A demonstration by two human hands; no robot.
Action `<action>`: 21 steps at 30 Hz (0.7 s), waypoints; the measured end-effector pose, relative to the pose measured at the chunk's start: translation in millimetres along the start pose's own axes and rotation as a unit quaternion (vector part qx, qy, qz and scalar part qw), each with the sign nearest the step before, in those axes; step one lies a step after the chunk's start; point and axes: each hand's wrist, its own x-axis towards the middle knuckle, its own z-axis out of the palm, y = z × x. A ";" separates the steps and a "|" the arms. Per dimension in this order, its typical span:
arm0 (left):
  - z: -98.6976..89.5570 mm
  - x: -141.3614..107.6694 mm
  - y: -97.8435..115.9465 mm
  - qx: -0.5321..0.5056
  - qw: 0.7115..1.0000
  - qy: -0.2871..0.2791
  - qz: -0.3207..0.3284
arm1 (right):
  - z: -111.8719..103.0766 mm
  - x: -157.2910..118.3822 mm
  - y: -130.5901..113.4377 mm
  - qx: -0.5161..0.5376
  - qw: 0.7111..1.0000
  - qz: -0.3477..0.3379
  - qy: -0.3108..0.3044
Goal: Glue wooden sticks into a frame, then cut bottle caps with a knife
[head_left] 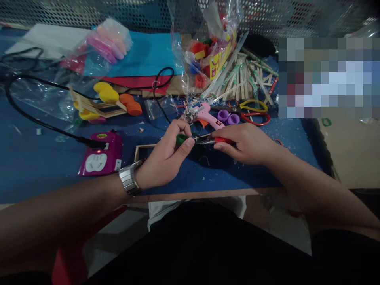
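My left hand (170, 152), with a metal watch at the wrist, pinches a small dark green cap (181, 139) between thumb and fingers. My right hand (242, 142) grips a red-handled utility knife (223, 140). Its metal end points left and reaches close to the cap; whether it touches is hard to make out. Just beyond the hands lies a pink glue gun (204, 114), with two purple caps (228, 117) beside it. Partly hidden behind my left hand is a small wooden stick frame (145, 147) on the blue table.
A purple power socket (101, 154) with a black cable sits left. Near it stands a stick model with yellow and orange caps (130, 104). Scissors (255, 113), bundled sticks (242, 81) and a clear bag of coloured caps (204, 59) lie behind. Blue sheets (148, 53) lie farther back.
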 end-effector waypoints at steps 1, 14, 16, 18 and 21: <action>0.3 0.2 -0.4 -0.005 1.000 0.001 -0.001 | -0.3 0.0 0.0 0.000 1.000 -0.001 0.001; -1.0 2.2 -1.8 0.023 1.000 -0.003 0.017 | -0.8 -1.1 1.4 -0.005 1.000 -0.006 0.006; -1.1 2.1 -1.2 0.025 1.000 -0.005 0.017 | -0.9 -1.2 1.1 -0.003 1.000 -0.008 0.002; -1.4 2.2 -0.7 0.026 0.999 -0.005 0.017 | -1.0 -1.4 0.8 -0.005 1.000 -0.008 0.003; -1.6 2.7 -0.4 0.028 0.999 -0.006 0.019 | -1.1 -1.5 0.8 -0.008 1.000 -0.005 0.002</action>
